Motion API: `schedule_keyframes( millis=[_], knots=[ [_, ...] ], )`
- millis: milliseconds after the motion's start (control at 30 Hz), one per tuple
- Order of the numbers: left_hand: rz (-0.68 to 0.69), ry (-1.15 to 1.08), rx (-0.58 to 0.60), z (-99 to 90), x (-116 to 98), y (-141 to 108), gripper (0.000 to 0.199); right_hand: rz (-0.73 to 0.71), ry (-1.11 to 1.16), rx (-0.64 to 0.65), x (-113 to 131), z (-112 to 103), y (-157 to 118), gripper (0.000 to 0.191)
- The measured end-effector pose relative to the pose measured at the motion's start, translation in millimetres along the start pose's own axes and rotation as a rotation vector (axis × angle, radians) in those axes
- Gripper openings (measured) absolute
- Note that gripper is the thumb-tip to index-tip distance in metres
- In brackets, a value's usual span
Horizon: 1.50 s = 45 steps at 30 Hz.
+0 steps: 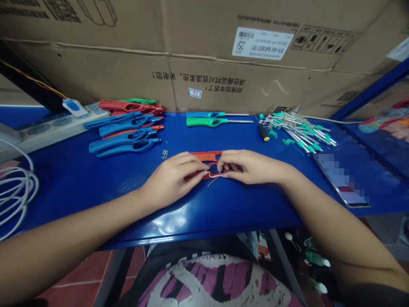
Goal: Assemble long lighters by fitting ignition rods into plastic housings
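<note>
Orange-red lighter casing halves (204, 156) lie at the middle of the table edge, partly covered by my fingers. My left hand (174, 177) pinches a small black part (211, 169) at the casing, between thumb and forefinger. A thin pale wire (214, 175) runs from there to my right hand (252, 166), whose thumb and fingertips close on it over the casing's trigger opening. A thin metal rod (212, 182) sticks out below the nearer casing half. How the wire joins the black part is too small to tell.
Blue and red lighter casings (128, 140) are piled at left beside a power strip (54, 125). Two long lighters (207, 122) lie at the back. Metal tubes with green parts (300, 132), a screwdriver (263, 132) and a phone (340, 181) are right. A cardboard box (128, 68) stands behind.
</note>
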<state>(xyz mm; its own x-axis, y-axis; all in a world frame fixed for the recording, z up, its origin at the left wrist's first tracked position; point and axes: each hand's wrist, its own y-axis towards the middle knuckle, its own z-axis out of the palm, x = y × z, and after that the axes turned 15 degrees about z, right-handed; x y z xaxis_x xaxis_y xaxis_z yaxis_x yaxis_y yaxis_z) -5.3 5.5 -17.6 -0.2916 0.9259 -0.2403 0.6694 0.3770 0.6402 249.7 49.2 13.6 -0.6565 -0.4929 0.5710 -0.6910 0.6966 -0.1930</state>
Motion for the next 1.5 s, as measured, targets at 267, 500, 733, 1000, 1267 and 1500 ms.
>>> schedule_keyframes(
  millis=[267, 500, 733, 1000, 1267, 1500],
  knots=[
    [0.054, -0.038, -0.061, -0.9, -8, 3, 0.012, -0.009, -0.014, -0.001, -1, 0, 1, 0.018],
    [0.04, -0.033, -0.09, 1.1, -15, 1, 0.01, -0.02, -0.003, -0.011, -1, 1, 1, 0.015],
    [-0.026, -0.018, -0.129, 5.1, -12, 1, 0.008, -0.019, -0.011, -0.006, -2, 1, 3, 0.011],
    [-0.141, -0.042, -0.092, 2.1, -6, 1, 0.008, 0.018, -0.013, -0.035, -3, 4, 3, 0.006],
    [-0.211, -0.089, -0.089, 1.3, -5, 2, 0.007, -0.035, 0.023, -0.024, -3, 2, 2, 0.02],
    [-0.36, -0.201, -0.163, 5.3, -8, 4, 0.008, -0.06, 0.008, -0.003, -2, 2, 1, 0.014]
  ],
)
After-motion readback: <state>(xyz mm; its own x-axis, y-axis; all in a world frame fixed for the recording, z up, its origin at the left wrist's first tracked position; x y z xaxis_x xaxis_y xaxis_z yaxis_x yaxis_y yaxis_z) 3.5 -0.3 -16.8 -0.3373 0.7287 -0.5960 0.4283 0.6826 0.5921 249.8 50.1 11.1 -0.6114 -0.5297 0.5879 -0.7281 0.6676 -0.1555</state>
